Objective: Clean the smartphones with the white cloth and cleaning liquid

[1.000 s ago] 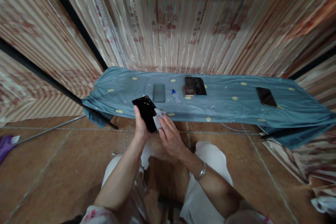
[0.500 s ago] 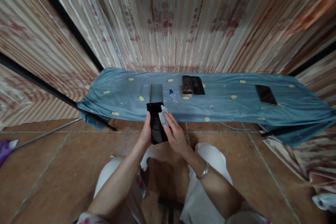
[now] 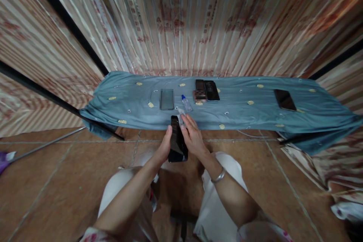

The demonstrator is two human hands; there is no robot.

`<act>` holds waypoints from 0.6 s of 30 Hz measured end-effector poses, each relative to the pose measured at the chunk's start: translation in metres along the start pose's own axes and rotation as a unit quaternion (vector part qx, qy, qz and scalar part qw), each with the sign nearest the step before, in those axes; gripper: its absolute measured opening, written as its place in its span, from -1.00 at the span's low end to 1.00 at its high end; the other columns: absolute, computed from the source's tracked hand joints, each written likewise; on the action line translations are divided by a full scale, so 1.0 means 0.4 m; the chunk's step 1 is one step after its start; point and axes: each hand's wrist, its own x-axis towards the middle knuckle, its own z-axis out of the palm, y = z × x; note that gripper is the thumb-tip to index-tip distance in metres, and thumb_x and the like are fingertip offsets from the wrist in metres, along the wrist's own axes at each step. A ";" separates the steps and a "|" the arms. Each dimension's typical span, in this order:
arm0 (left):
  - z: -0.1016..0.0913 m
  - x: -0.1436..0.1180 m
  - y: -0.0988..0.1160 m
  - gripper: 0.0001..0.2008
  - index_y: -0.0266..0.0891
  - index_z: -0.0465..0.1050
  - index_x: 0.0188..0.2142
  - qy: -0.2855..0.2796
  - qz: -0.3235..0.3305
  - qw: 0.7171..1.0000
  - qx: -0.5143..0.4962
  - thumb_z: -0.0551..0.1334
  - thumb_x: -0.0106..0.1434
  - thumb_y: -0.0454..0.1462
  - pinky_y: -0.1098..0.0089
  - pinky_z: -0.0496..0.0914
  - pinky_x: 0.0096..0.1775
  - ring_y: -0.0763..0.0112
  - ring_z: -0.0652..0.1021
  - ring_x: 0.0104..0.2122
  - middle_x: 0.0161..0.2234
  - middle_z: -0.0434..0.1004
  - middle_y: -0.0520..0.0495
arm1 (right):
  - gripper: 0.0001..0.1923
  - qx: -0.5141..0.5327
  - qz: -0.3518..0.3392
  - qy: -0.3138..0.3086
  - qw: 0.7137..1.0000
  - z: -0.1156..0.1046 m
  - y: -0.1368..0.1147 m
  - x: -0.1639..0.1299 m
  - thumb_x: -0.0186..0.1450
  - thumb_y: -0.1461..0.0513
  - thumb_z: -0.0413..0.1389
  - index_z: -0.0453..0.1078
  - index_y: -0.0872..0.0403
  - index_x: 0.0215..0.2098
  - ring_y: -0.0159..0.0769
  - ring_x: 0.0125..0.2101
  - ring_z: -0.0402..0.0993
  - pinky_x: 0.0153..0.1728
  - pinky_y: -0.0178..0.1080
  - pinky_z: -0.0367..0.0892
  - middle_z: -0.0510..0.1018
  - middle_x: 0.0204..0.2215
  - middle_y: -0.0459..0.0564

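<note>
A black smartphone [image 3: 176,141] is held upright above my lap, just in front of the cloth-covered table. My left hand [image 3: 163,146] grips its left side, with the thumb along the edge. In my right hand [image 3: 194,136] is a crumpled white wipe [image 3: 180,113], pressed against the phone's upper right edge; the fingers partly hide it. Beyond the hands, a small clear bottle with a blue cap [image 3: 187,104] lies on the table. To its left is a flat, clear rectangular piece [image 3: 166,99], partly blurred out.
The narrow table [image 3: 136,109] has a blue cloth with yellow prints. Dark flat devices [image 3: 211,90] lie behind the bottle, beside a pixelated item [image 3: 200,96]. Another dark phone [image 3: 285,100] lies at the right. Black poles [image 3: 65,22] rise at the sides, before a striped curtain.
The phone has turned more edge-on and come slightly lower and to the right. My right hand has moved the wipe from the screen to the upper right edge.
</note>
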 end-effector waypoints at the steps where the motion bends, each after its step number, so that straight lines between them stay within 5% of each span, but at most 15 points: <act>1: -0.003 0.000 -0.006 -0.44 -0.26 0.43 0.14 -0.002 0.014 1.000 0.012 0.06 0.34 0.04 0.24 0.12 0.28 0.20 0.32 0.26 0.11 0.50 -0.12 | -0.50 -0.005 -0.012 -0.002 1.000 -0.001 0.000 0.000 0.44 0.13 -0.18 0.21 0.06 0.29 -0.22 0.30 0.14 0.32 0.00 0.07 0.30 0.27 0.08; 9: -0.028 -0.009 -0.030 -0.39 -0.25 0.44 0.13 0.014 0.055 0.989 0.139 0.12 0.25 0.09 0.25 0.02 0.31 0.18 0.21 0.31 0.17 0.44 -0.13 | -0.54 -0.020 -0.054 -0.021 0.998 0.007 -0.015 -0.003 0.44 0.18 -0.16 0.27 0.07 0.24 -0.23 0.27 0.20 0.29 0.00 0.12 0.38 0.22 0.09; 18: -0.029 -0.019 -0.021 -0.33 -0.32 0.45 0.11 -0.005 0.006 0.989 0.149 0.09 0.25 0.15 0.16 0.28 0.17 0.09 0.46 0.14 -0.03 0.60 -0.20 | -0.59 -0.020 -0.025 -0.024 0.999 0.001 -0.003 0.013 0.45 0.17 -0.17 0.36 0.05 0.13 -0.20 0.11 0.39 0.19 -0.05 0.26 0.51 0.07 0.09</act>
